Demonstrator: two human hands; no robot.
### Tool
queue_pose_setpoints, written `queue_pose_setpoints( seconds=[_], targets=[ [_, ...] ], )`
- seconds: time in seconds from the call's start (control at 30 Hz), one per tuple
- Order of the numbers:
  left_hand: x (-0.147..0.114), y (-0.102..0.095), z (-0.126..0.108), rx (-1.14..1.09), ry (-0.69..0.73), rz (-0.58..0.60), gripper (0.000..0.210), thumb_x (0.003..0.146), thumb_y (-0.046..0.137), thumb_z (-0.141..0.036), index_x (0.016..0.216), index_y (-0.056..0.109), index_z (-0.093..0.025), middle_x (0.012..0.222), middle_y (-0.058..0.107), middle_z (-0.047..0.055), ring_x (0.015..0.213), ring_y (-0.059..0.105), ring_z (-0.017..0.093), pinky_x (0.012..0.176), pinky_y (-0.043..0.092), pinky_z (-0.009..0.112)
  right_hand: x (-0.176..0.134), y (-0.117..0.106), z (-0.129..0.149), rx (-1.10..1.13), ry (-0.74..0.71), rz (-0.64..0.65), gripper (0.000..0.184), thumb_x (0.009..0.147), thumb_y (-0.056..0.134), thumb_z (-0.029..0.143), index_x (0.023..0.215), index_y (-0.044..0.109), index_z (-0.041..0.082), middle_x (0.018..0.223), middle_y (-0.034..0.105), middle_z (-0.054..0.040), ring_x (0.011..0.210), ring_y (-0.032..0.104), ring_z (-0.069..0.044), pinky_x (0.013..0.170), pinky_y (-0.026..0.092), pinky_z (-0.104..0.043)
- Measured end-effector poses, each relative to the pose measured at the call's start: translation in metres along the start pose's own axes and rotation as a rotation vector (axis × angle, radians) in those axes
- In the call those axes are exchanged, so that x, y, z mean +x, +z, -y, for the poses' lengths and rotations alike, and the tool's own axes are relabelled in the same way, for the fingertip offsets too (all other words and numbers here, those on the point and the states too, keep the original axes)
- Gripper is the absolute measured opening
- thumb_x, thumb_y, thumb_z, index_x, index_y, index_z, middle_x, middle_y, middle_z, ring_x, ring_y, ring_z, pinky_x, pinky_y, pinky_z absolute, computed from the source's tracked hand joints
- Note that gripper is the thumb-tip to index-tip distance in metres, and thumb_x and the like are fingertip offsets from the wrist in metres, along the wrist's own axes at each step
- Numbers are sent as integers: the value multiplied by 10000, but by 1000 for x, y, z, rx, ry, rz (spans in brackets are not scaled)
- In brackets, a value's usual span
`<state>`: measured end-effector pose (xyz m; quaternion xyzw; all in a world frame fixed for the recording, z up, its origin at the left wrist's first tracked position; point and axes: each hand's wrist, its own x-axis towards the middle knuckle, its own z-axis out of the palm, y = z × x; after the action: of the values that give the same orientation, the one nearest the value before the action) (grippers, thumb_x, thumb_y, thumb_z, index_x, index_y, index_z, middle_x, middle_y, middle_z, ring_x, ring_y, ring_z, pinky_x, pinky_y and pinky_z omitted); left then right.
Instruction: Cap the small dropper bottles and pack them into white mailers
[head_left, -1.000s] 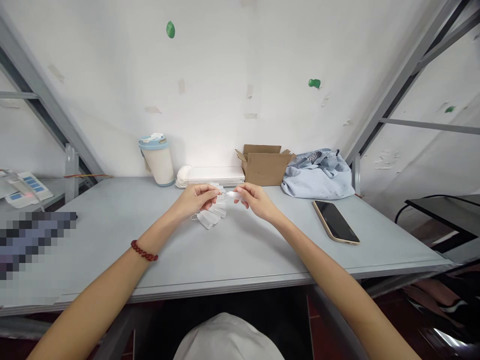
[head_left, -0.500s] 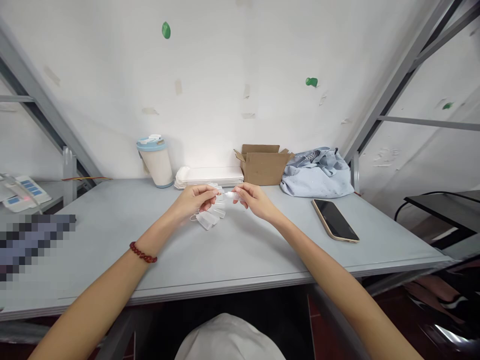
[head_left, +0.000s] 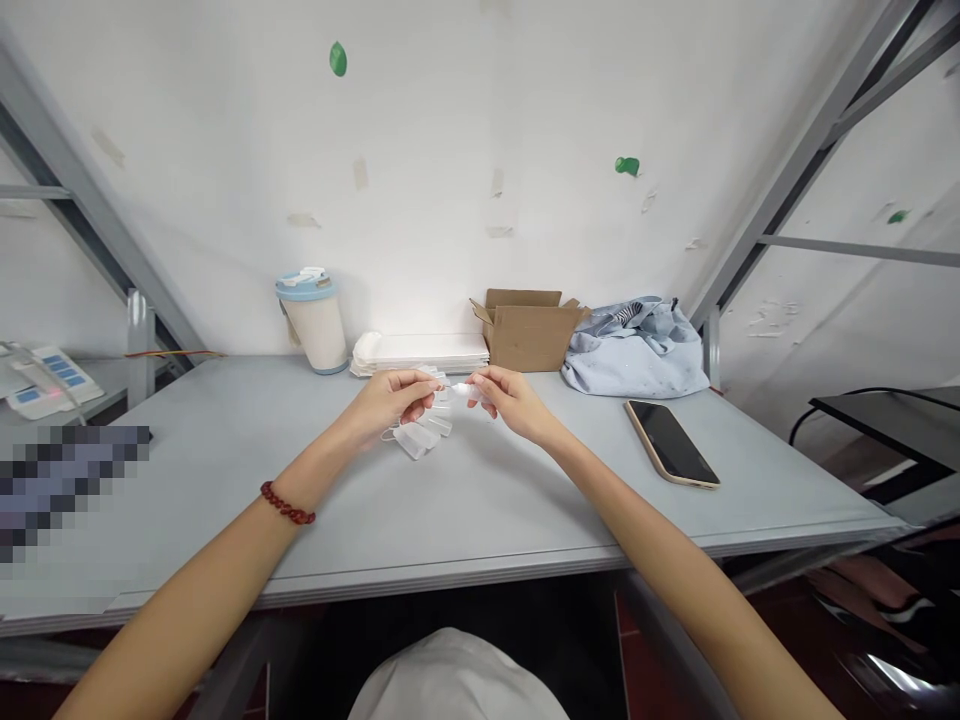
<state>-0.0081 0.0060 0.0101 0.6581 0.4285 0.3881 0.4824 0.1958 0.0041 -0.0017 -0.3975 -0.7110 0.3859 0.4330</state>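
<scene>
White small piece (head_left: 460,389) juts from the pinching right fingers (head_left: 480,379) toward left fingers (head_left: 427,382) pressed together.

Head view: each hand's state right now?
Left hand: closed in a pinch; anything held is too small to tell.
Right hand: closed, holding a small white piece.

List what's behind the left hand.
Translucent plastic pieces lie on the table, partly visible past the left hand; farther back is a white stack. The hand covers the rest of the pieces, so their full number cannot be seen.
</scene>
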Motion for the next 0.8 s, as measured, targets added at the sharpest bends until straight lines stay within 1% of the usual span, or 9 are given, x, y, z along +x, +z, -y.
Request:
queue_pose_setpoints(
  seconds=[0.13,0.3,0.57,0.7,0.8],
  targets=[
    [0,1,0,4,12,6,268,767,637,-415,705,643,-154,583,507,-30,485,412,64,455,306,202,0,0,-1,3,4,-6,241,884,425,340,876,568,146,711,619,-21,504,375,-74,510,349,-218],
    [2,2,2,24,32,-14,263,750,643,-413,735,649,-150,629,539,-15,476,410,61,446,301,205,0,1,-2,3,4,-12,245,882,417,335,870,568,142,702,619,-26,506,359,-78,510,338,-225],
    [-3,4,-1,215,156,-54,249,764,610,-393,763,671,-152,591,530,-10,509,424,92,473,336,217,1,2,-6,-14,8,-43,263,882,413,362,873,576,156,684,626,-15,515,368,-86,528,335,-228],
    [-5,6,1,334,225,-90,243,761,589,-373,766,679,-148,656,601,17,560,473,113,508,366,225,1,2,-8,-154,-38,-56,266,898,396,346,833,581,166,683,634,-14,562,432,-102,563,340,-232],
    [-4,7,2,381,249,-85,250,764,570,-373,764,682,-149,649,608,20,566,480,120,513,369,226,0,2,-8,-232,-69,-56,271,909,400,343,828,593,171,686,641,-13,581,457,-108,584,343,-234]
  ],
)
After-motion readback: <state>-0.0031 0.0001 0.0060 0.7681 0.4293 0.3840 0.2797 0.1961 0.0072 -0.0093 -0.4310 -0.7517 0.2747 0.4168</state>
